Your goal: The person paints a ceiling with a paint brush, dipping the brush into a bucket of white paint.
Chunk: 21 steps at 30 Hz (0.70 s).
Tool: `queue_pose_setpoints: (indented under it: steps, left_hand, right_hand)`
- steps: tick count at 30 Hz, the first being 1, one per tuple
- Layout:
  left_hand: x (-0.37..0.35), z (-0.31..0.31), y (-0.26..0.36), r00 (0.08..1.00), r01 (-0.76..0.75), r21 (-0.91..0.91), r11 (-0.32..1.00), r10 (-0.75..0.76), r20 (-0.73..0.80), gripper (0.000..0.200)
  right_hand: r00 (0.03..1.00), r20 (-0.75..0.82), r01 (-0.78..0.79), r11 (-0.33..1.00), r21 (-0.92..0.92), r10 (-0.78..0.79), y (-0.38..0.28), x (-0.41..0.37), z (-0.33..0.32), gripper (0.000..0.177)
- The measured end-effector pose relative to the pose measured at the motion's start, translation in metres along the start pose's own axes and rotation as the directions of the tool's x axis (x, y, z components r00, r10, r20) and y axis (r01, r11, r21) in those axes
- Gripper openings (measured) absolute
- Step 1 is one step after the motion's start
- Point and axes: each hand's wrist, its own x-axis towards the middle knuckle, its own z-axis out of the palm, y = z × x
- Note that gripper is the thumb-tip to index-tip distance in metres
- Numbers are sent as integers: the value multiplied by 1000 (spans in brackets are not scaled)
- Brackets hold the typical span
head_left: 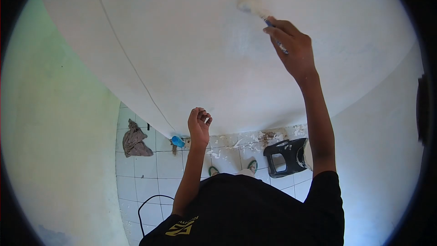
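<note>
My right hand (293,48) is closed around the handle of a paintbrush (269,23). The brush's pale bristle head (248,7) is against the white wall (195,45), near the top of the view. A slightly different, damp-looking patch shows on the wall below the brush. Lower down, my left hand (199,120) is raised in front of the wall with its fingers loosely bent and apart, and nothing shows in it.
On the tiled floor (148,164) lie a grey-brown cloth (135,141), a blue cup-like container (178,141) and white flakes along the wall's foot. A black plastic stool (286,157) stands at right, a pale container (308,154) on it. A black cable (141,212) curves at lower left.
</note>
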Motion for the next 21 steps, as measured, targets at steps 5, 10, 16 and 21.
queue_pose_setpoints:
  steps: [5,10,16,21]
  left_hand:
    - [2,0,2,1000,-3,-7,1000,3,-15,14]
    - [5,-2,3,1000,-27,-2,1000,27,-8,15]
    - [8,3,-2,1000,18,-3,1000,-18,21,15]
    - [7,2,0,997,67,10,998,-67,23,14]
  right_hand:
    - [976,-209,28,989,-145,-58,-10,-36,15,23]
    - [995,29,-98,995,-25,98,-11,-143,85,21]
    - [955,242,-237,934,268,173,-33,-192,88,21]
    - [926,-6,-350,861,369,379,-13,-126,48,15]
